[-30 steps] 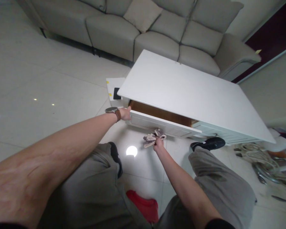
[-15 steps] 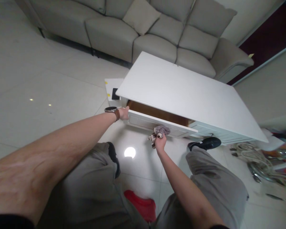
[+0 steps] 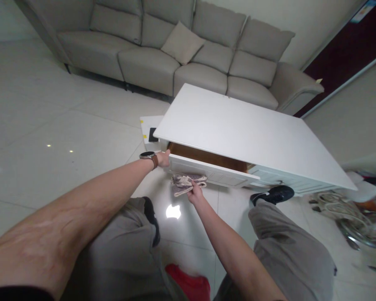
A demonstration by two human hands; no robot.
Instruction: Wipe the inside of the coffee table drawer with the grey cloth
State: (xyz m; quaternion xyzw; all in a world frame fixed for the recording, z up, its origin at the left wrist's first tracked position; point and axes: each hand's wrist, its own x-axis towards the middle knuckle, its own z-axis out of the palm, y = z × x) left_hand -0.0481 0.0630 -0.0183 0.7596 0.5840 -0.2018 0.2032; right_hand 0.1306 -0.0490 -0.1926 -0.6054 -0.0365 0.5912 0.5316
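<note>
1 cloth [image 3: 186, 184] in 1 right-hand grip [image 3: 195, 194], 1 left-hand grip [image 3: 164, 159] on 1 open drawer [image 3: 211, 168]

The cloth [image 3: 184, 184] in your right hand [image 3: 194, 195] looks soft and matt, with a folded, crinkled surface. Your left hand [image 3: 163, 159] is on a drawer [image 3: 207, 165] whose white front looks smooth and painted, with raised panel edges, while its brown inside looks like bare wood. The white tabletop [image 3: 244, 125] looks smooth, with a low sheen. Under you, the floor [image 3: 90, 125] looks like glossy, polished tile. The sofa [image 3: 144, 62] looks like smooth leather, softly matt; your watch strap [image 3: 155, 161] looks like leather.
</note>
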